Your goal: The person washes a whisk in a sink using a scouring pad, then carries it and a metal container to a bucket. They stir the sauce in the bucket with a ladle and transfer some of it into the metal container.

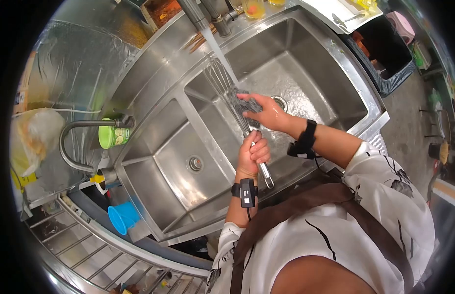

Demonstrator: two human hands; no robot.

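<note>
A metal whisk point(221, 83) slants over the divider of a two-basin steel sink point(306, 63), its wire end up and to the left. My left hand point(253, 154) is wrapped round its handle. My right hand point(268, 111) presses a grey scrubber point(247, 105) against the wires, fingers closed on it. Water point(222, 56) runs from the tap point(194, 15) down beside the wires and scrubber. Splashed water lies on the floor of the right basin, round its drain.
The left basin point(173, 171) has a drain. A curved second faucet point(65, 142), green tub point(113, 134) and blue cup point(123, 218) are at the left. Glasses point(253, 10) stand behind the sink. A lined black bin point(384, 54) is at the right.
</note>
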